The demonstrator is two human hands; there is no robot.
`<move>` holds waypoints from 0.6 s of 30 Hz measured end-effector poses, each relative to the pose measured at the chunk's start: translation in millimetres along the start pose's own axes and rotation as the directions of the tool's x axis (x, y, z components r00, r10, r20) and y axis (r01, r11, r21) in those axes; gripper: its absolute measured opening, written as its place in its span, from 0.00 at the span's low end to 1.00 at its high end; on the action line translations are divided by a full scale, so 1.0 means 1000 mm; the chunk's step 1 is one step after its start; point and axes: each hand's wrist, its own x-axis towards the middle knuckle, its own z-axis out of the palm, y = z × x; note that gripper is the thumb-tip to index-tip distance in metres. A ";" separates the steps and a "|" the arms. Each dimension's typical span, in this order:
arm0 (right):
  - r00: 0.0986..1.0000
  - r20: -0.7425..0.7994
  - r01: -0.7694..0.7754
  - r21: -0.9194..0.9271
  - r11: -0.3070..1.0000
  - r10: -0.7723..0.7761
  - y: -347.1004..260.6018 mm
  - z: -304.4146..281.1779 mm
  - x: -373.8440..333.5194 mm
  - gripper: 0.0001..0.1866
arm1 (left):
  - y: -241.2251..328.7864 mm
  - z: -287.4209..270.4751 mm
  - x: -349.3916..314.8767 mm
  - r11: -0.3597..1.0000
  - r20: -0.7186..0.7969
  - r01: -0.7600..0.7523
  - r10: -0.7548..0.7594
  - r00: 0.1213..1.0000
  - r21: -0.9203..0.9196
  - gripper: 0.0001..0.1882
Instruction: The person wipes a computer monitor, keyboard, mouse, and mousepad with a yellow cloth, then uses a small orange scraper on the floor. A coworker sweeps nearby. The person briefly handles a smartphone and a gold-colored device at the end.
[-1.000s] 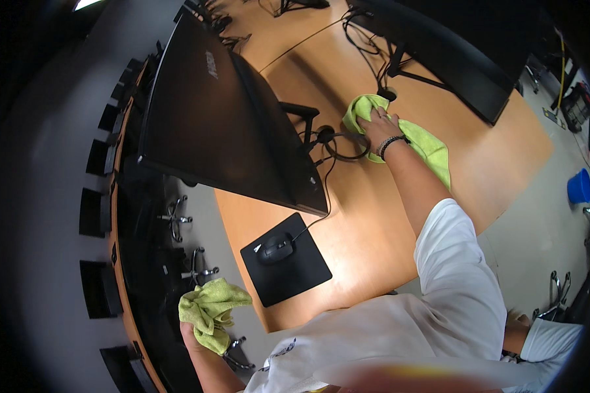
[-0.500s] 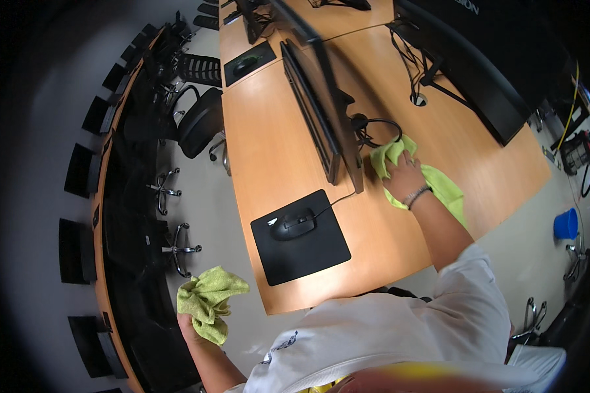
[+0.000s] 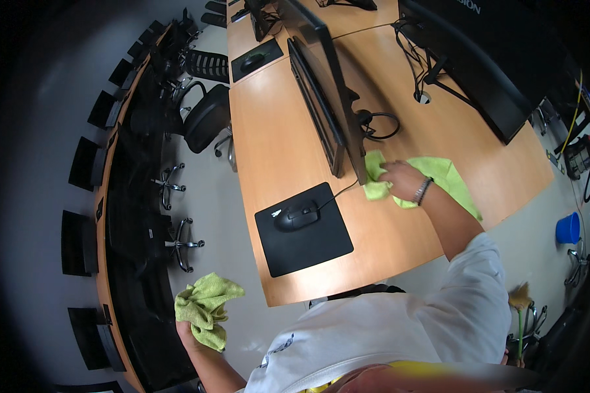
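My right hand (image 3: 405, 181) presses a lime-green cleaning cloth (image 3: 442, 175) onto the wooden desk (image 3: 393, 229), just right of the near monitor's (image 3: 334, 98) lower edge. Its fingers are bent over the bunched end, while the rest of the cloth lies spread past the wrist toward the desk's right edge. Off the desk's left front corner, my left hand (image 3: 185, 333) grips a second, crumpled green cloth (image 3: 210, 308) in the air; the cloth covers most of its fingers. A black mouse (image 3: 297, 216) rests on a black mouse pad (image 3: 303, 243) between the two hands.
Behind my right hand a looped black cable (image 3: 381, 126) lies on the desk. A large black monitor (image 3: 472, 72) stands at the far right. Office chairs (image 3: 206, 118) line the left aisle. On the floor at right are a blue bucket (image 3: 568, 228) and a broom (image 3: 520, 308).
My right hand has slid the cloth slightly nearer to me, away from the looped cable, and its fingers now point left. The left hand still holds its cloth, almost unmoved.
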 end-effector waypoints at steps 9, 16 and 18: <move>0.967 -0.080 -0.247 -0.086 0.965 0.240 -0.003 -0.002 0.047 0.18 | 0.000 0.028 -0.007 0.997 -0.026 -0.005 0.007 1.000 0.072 0.26; 0.968 0.113 0.227 -0.004 0.974 -0.226 -0.026 -0.006 0.003 0.18 | 0.005 0.025 -0.023 0.994 0.037 -0.052 0.049 0.998 0.095 0.32; 0.927 0.177 0.308 0.148 0.940 -0.332 -0.018 -0.007 -0.007 0.19 | 0.002 0.016 -0.023 0.994 0.025 -0.072 0.070 0.997 0.080 0.31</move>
